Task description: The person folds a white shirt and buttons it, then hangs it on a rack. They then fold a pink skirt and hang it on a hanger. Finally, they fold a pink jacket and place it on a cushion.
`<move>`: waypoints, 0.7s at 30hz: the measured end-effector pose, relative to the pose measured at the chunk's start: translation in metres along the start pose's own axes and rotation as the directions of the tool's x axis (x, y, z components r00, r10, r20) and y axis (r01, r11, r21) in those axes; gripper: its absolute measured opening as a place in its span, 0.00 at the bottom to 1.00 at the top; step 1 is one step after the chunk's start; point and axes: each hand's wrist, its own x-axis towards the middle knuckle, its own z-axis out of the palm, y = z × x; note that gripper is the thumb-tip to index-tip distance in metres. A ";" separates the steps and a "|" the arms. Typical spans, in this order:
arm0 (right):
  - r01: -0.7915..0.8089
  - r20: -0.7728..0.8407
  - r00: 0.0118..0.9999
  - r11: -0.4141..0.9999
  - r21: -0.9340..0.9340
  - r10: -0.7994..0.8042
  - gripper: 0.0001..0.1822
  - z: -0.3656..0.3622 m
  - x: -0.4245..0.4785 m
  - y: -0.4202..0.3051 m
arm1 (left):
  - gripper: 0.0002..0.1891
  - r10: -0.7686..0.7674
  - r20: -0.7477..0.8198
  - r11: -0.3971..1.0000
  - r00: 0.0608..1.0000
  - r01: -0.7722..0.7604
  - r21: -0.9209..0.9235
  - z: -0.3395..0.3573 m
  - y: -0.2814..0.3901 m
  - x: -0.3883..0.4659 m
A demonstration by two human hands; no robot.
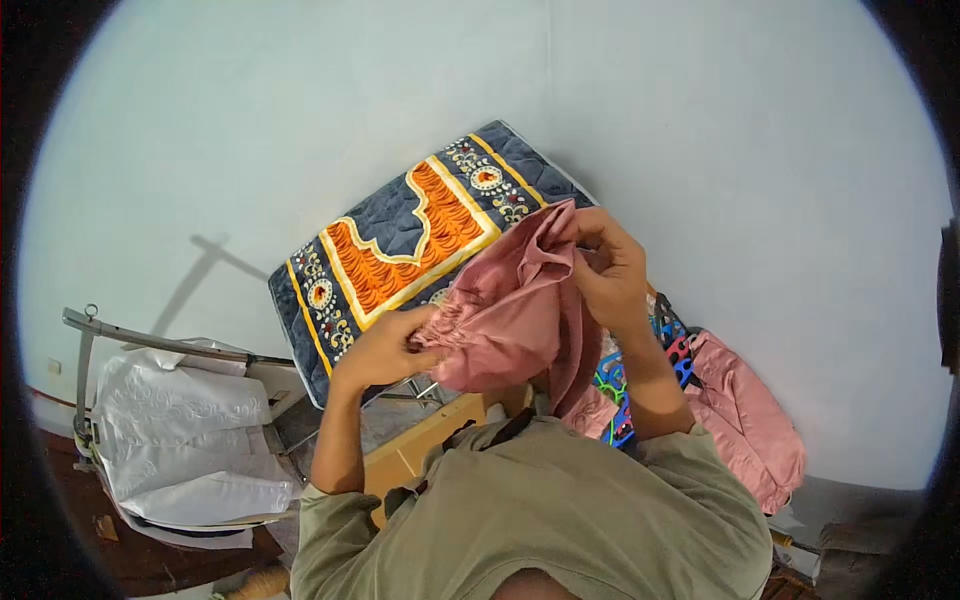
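Note:
A pink cloth garment [510, 322] with a gathered part hangs between my two hands, in front of my chest. My left hand [390, 349] grips the gathered, puckered part at its left side. Higher up and to the right, my right hand [611, 266] pinches the folded upper edge between thumb and fingers. Behind and partly under the garment lies a padded board covered with a dark blue, orange and yellow patterned plush cloth [405, 225]. The garment hides part of the board's lower right side.
White embroidered garments [187, 435] hang on a metal rack [180, 341] at left. More pink cloth [742, 412] hangs at right, beside blue, red and green plastic hangers [619, 397]. A pale wall [712, 112] stands behind the board. A cardboard box [412, 442] is below my left hand.

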 end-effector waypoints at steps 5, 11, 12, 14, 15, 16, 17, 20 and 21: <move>-0.046 0.169 0.985 0.999 0.026 0.041 0.21 -0.015 0.004 -0.014 | 0.40 0.052 -0.213 0.967 0.976 -0.103 -0.235 -0.035 0.016 -0.022; 0.162 0.406 0.913 0.939 -0.304 -0.026 0.17 -0.035 0.017 -0.023 | 0.31 0.188 -0.066 0.968 0.980 -0.196 -0.155 -0.066 0.040 -0.042; 0.120 0.401 0.916 0.938 -0.326 0.022 0.16 -0.037 0.018 -0.024 | 0.32 0.166 -0.024 0.966 0.986 -0.168 -0.197 -0.071 0.045 -0.044; 0.146 0.441 0.897 0.922 -0.359 0.029 0.14 -0.042 0.021 -0.020 | 0.39 0.169 0.027 0.966 0.985 -0.160 -0.201 -0.073 0.048 -0.047; 0.093 0.432 0.900 0.943 -0.319 0.057 0.15 -0.042 0.020 -0.021 | 0.40 0.179 -0.026 0.974 0.984 -0.181 -0.139 -0.069 0.052 -0.047; 0.040 0.424 0.902 0.960 -0.278 0.085 0.15 -0.041 0.020 -0.022 | 0.41 0.192 -0.077 0.977 0.978 -0.198 -0.076 -0.064 0.059 -0.047; -0.014 0.418 0.901 0.972 -0.235 0.114 0.16 -0.039 0.019 -0.024 | 0.43 0.207 -0.128 0.977 0.970 -0.211 -0.012 -0.058 0.065 -0.047; 0.069 0.352 0.936 0.972 -0.225 0.015 0.19 -0.025 0.014 -0.026 | 0.40 0.070 -0.307 0.973 0.949 -0.133 -0.188 -0.045 0.058 -0.046; 0.099 0.357 0.934 0.968 -0.231 -0.011 0.20 -0.024 0.014 -0.025 | 0.38 0.045 -0.345 0.963 0.937 -0.133 -0.236 -0.044 0.057 -0.045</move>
